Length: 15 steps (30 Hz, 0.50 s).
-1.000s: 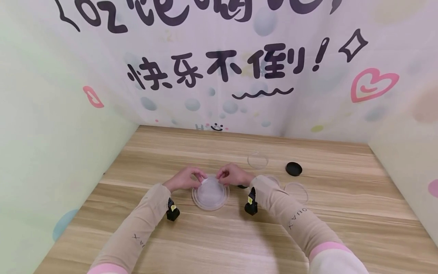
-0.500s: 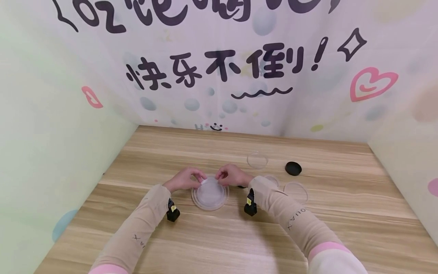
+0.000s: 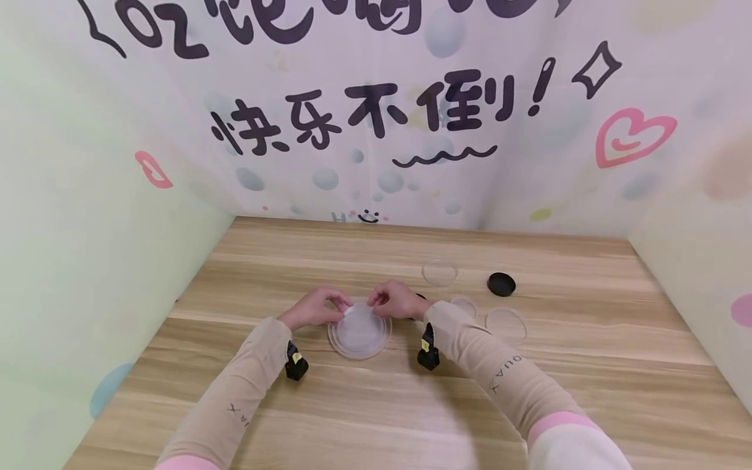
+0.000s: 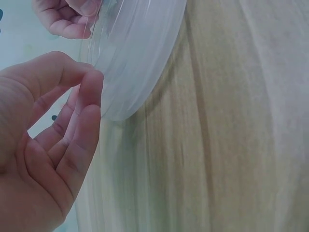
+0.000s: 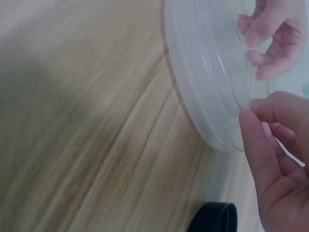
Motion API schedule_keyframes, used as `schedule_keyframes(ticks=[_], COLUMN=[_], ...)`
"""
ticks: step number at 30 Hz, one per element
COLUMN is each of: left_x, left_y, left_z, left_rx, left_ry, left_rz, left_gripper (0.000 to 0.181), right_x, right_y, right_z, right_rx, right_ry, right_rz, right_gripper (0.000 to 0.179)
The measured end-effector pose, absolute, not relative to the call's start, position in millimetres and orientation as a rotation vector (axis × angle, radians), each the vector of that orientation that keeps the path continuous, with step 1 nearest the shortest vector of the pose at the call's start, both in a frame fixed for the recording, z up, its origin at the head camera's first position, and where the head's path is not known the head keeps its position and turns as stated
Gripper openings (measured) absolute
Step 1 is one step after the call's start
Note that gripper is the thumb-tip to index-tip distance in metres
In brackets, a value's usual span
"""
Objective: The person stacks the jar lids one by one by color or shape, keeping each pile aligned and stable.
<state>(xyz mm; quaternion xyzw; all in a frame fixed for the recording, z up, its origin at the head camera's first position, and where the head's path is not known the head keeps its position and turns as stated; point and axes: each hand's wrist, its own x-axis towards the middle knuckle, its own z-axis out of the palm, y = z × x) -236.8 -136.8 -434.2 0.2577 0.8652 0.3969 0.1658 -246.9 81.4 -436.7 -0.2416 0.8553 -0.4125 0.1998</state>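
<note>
translucent plastic stack (image 3: 360,329), round, tiered, glossy, left fingers (image 4: 90,88) and right fingers (image 5: 256,133) pinching its far edge

We look forward-down from above left hand (image 3: 314,307) and right hand (image 3: 401,301); wrist views, close beside each, share the clear dish (image 3: 360,331).

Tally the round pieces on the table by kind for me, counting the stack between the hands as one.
Translucent stack: 1
Clear round pieces: 3
Black round pieces: 2, one partly hidden by the right hand in the head view
Total: 6
</note>
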Motion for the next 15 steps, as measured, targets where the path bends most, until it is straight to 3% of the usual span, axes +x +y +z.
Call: schedule_keyframes(ticks=[15], left_x=[-231.6], left_y=[-137.6], left_z=[-430.1], left_rx=[0.731], left_ry=[2.484], left_rz=[1.149], left_gripper=[0.022], right_x=[-244.8], right_y=[78.8], right_z=[-434.9], right_rx=[-0.687], right_ry=[2.422], right_rz=[-1.140], right_gripper=[0.012])
